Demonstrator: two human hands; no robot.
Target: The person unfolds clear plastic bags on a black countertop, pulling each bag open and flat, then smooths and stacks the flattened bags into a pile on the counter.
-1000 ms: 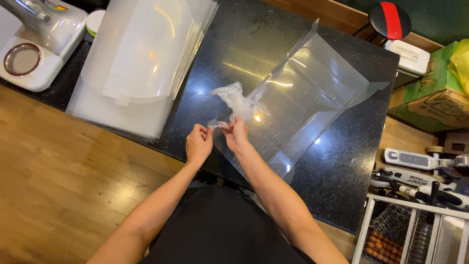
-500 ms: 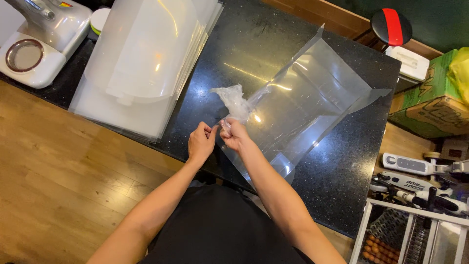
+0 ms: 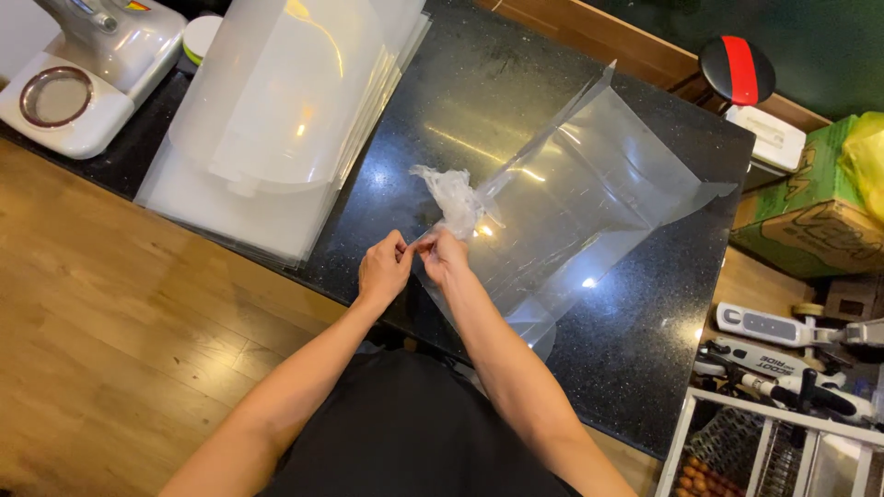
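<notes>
The desk point(image 3: 516, 83) is black, shiny stone with tiny pale specks, and lamp light bounces off it. Beside it the floor point(image 3: 101, 350) is warm brown wood with long boards.

On the desk lies a big clear plastic sheet point(image 3: 589, 212). It is smooth and see-through, with straight folds, and one flap stands up along its far edge. At its near corner a thin film point(image 3: 453, 198) is peeled up. The film is soft, crinkly and cloudy white, all bunched in a lump.

The left hand point(image 3: 384, 269) and the right hand point(image 3: 445, 257) meet at that near corner, almost touching each other. The grip of each hand is pressed together, with fingertips pinching at the edge where the film meets the sheet.

To the left sits a tall stack of plastic sheets point(image 3: 276, 110), milky and glossy, with a rounded shape on top. Past it is a white machine point(image 3: 83, 64) with a round metal ring.

On the right stands a green cardboard box point(image 3: 815, 216). Near it is a round black stool point(image 3: 737, 69) with a red stripe. Lower down are a white wire rack point(image 3: 783, 442) and some tools, too jumbled to tell apart.
</notes>
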